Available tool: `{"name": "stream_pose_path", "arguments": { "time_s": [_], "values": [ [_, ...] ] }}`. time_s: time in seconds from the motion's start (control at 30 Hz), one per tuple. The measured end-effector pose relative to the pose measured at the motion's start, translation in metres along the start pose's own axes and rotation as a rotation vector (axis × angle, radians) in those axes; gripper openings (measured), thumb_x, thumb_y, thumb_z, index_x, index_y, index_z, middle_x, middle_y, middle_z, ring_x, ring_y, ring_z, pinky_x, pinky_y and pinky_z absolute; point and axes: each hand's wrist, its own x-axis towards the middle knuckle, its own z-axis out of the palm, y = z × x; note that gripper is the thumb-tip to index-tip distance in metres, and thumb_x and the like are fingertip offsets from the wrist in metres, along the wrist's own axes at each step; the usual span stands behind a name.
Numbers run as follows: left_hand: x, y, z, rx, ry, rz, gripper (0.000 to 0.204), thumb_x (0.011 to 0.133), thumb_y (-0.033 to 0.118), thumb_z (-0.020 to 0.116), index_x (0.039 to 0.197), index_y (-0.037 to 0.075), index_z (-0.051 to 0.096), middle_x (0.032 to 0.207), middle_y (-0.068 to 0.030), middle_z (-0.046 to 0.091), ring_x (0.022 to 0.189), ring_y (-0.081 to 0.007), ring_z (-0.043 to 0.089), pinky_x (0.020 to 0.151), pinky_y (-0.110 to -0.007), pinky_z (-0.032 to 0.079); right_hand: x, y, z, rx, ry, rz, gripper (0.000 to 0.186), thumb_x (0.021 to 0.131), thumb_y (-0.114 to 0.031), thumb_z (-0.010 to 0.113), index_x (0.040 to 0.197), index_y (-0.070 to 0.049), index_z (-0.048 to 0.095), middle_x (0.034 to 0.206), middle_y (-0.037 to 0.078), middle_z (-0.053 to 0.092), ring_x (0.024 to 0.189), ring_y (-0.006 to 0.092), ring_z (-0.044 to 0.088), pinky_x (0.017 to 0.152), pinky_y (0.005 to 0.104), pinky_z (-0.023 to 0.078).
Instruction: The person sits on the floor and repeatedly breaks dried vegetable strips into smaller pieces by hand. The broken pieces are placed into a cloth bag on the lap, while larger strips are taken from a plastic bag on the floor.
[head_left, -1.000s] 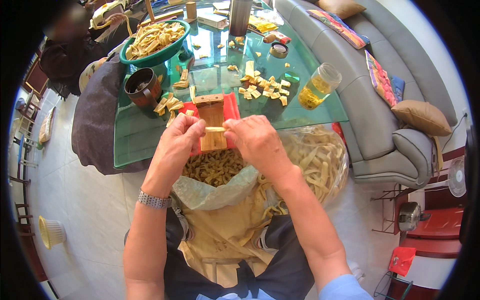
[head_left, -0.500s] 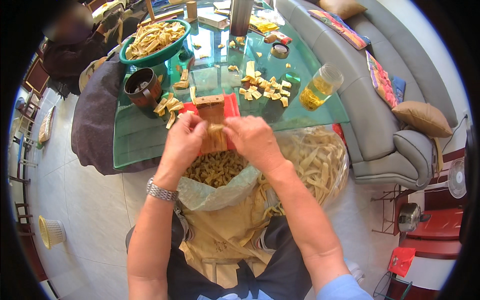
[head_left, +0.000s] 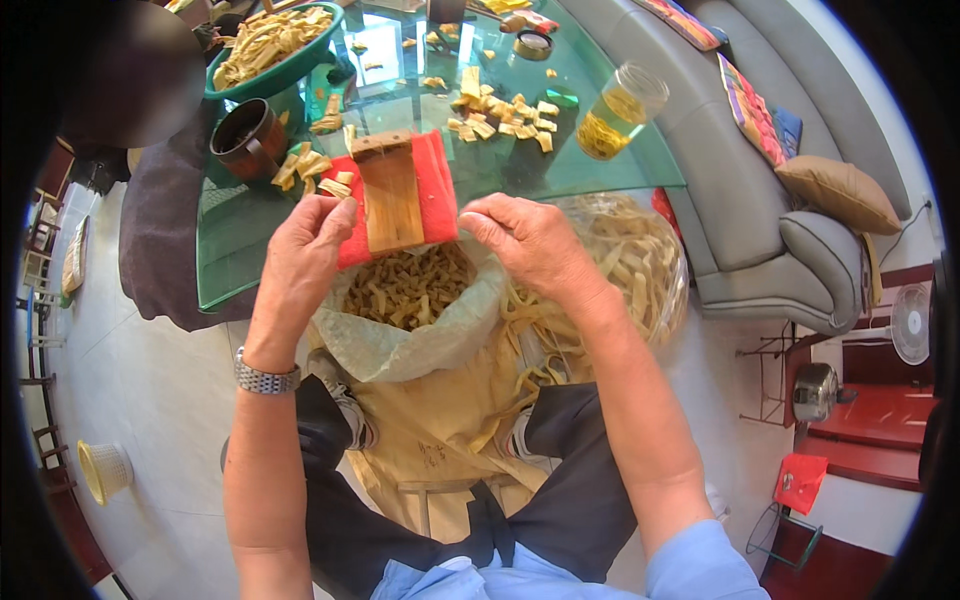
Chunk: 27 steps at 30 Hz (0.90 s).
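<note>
My left hand [head_left: 312, 238] is closed, thumb against fingers, at the left edge of a red cloth [head_left: 433, 185]. Whatever it may hold is hidden; pale dried pieces [head_left: 338, 186] lie just beyond its fingertips. My right hand [head_left: 525, 240] has curled fingers and the thumb against the forefinger, just right of the cloth; I cannot make out anything in it. Between the hands a wooden board with a raised crosspiece [head_left: 392, 195] rests on the cloth at the table's edge. Below it, an open pale sack [head_left: 410, 350] holds many short brownish cut pieces [head_left: 410, 287].
On the glass table [head_left: 400, 105] stand a green basin of strips [head_left: 270, 50], a dark mug [head_left: 248, 140], and a jar with yellow contents [head_left: 622, 110]. Cut pieces [head_left: 505, 115] lie scattered. A clear bag of long strips [head_left: 625, 265] sits right, near a grey sofa [head_left: 750, 250].
My hands have moved apart from above the wooden board, where they were together at a pale strip. That strip is no longer visible between them. The view has shifted.
</note>
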Motion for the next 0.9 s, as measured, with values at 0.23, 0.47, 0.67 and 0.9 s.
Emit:
{"name": "stream_pose_path", "arguments": {
  "time_s": [0.23,0.47,0.67,0.9],
  "values": [
    [-0.029,0.012,0.004,-0.008,-0.113,-0.025,0.028,0.109,0.027,0.059,0.102,0.000,0.064,0.091,0.0019,0.063,0.087,-0.0063,0.056,0.083,-0.023,0.048,-0.054,0.040,-0.035,-0.326,-0.480,0.367,0.034,0.098,-0.037,0.065,0.100,-0.004,0.073,0.096,0.020,0.073,0.090,0.0393,0.069,0.082,0.0475,0.053],
    [-0.057,0.014,0.011,0.109,-0.225,-0.007,0.020,0.106,0.017,0.063,0.103,-0.002,0.064,0.086,0.0001,0.063,0.082,-0.0076,0.058,0.077,-0.025,0.050,-0.098,0.142,0.022,-0.442,-0.692,0.509,0.035,0.096,-0.035,0.061,0.105,-0.004,0.074,0.105,0.022,0.073,0.101,0.0403,0.069,0.088,0.0493,0.053],
    [-0.058,0.010,0.002,0.311,-0.275,-0.029,0.017,0.107,0.016,0.062,0.102,0.000,0.062,0.088,0.0015,0.060,0.085,-0.0076,0.055,0.080,-0.024,0.048,-0.162,0.228,0.089,-0.511,-1.029,0.524,0.034,0.088,-0.033,0.068,0.112,-0.009,0.077,0.106,0.020,0.074,0.102,0.0394,0.069,0.090,0.0467,0.053],
    [-0.067,0.018,-0.005,0.432,-0.287,0.050,0.015,0.101,0.011,0.066,0.100,-0.004,0.062,0.078,-0.0060,0.060,0.071,-0.0136,0.055,0.068,-0.030,0.048,-0.245,0.203,0.148,-0.792,-1.244,0.296,0.050,0.085,-0.032,0.077,0.132,-0.020,0.071,0.131,0.007,0.070,0.125,0.0275,0.063,0.104,0.0493,0.043]
  ]
}}
